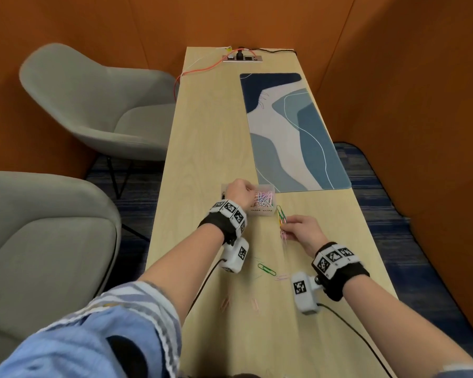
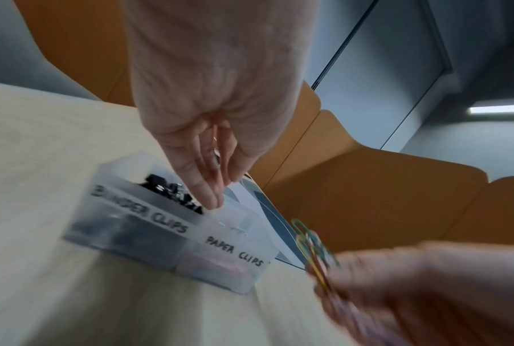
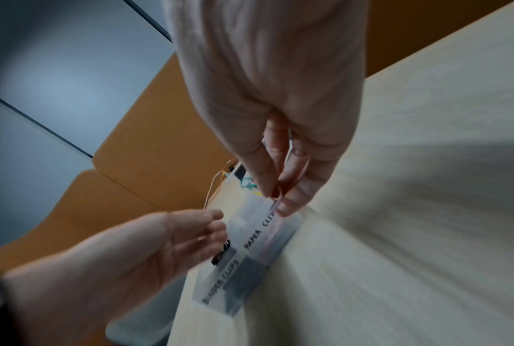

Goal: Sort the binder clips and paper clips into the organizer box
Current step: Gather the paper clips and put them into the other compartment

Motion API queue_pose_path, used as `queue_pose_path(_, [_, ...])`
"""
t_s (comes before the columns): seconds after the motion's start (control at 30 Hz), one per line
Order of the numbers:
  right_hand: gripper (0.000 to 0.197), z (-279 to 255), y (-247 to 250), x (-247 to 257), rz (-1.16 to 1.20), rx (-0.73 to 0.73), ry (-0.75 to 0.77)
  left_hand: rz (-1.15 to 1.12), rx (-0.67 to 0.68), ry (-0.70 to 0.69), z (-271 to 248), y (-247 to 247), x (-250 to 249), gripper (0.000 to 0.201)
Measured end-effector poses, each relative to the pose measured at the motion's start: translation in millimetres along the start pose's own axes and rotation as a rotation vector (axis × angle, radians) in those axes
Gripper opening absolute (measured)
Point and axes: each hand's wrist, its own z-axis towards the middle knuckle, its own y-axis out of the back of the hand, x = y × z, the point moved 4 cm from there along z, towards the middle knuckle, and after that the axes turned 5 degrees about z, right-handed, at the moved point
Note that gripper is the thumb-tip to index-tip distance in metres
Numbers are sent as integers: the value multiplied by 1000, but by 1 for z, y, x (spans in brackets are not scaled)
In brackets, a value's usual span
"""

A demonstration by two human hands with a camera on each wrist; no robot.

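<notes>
Head view gives the full layout: a small translucent organizer box point(image 1: 261, 210) is parked on a long wooden table point(image 1: 210, 148), just off the near-left corner of a blue patterned mat point(image 1: 292, 132), and its right compartment is stuffed with pink and white paper clips point(image 1: 264, 199). The box's left half is covered by the left hand point(image 1: 239, 193), so what's in there can't be made out from up top. Just right of the box, a bunch of coloured clips point(image 1: 281, 216) is pinched in the right hand point(image 1: 302, 230), tips pointed toward the box. Left wrist view fills the gap: the handwritten labels BINDER CLIPS and PAPER CLIPS can be read, and black binder clips point(image 2: 173, 192) are seen in that hidden left compartment. The left fingers point(image 2: 208, 189) are shown nearly straight and close together, aimed down over the divider with nothing seen held; whether the box is touched can't be told. Right wrist view is pretty smeared, but the pinch is shown up close, thumb and forefinger closed on the wire right over the paper clip side. Around all this, a loose green clip point(image 1: 266, 269) and a pink clip point(image 1: 281, 276) are lying between the wrists, with a few more pink clips point(image 1: 225, 304) nearer the body. Two grey chairs point(image 1: 93, 105) are set left of the table, and a power strip point(image 1: 242, 58) with an orange cable point(image 1: 202, 69) is at the far end.
</notes>
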Motion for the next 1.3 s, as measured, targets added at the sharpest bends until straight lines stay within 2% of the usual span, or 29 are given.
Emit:
queue_pose_path(0.1, [20, 18, -9, 28, -70, -3, 25, -37, -86, -39, -17, 16, 17, 24])
queue_pose_path(0.2, [18, 39, -23, 52, -238, -20, 34, -36, -138, -47, -43, 28, 42, 23])
queue_pose_path(0.27, [13, 48, -34, 65, -458, -43, 54, -35, -134, -43, -59, 33, 60, 20])
queue_pose_path(0.37, [26, 47, -49, 74, -672, -73, 100, -2, -84, -22, -79, 35, 86, 19])
queue_pose_path(0.6, [33, 28, -58, 81, -694, -72, 302, 194, -15, -71, -104, 29, 116, 16])
queue_pose_path(0.67, [37, 16, -55, 75, -716, -92, 382, 284, 44, -137, -113, 21, 117, 19])
queue_pose_path(0.73, [33, 0, -52, 59, -785, -58, 463, 382, 126, -240, -122, 9, 117, 34])
queue_pose_path(0.83, [30, -25, -52, 9, -928, 143, 457, 542, 217, -362, -132, -11, 115, 52])
queue_pose_path(0.9, [44, -39, -55, -29, -1082, 322, 410, 611, 193, -402, -134, -18, 113, 47])
queue_pose_path(0.97, [58, -52, -54, -53, -1218, 405, 419, 630, 153, -413, -133, -17, 111, 37])
queue_pose_path(1.1, [63, -70, -48, -66, -1379, 396, 505, 675, 155, -416, -128, -13, 113, 33])
queue_pose_path(1.3, [32, -77, -57, -69, -1515, 280, 647, 690, 162, -397, -126, -12, 109, 40])
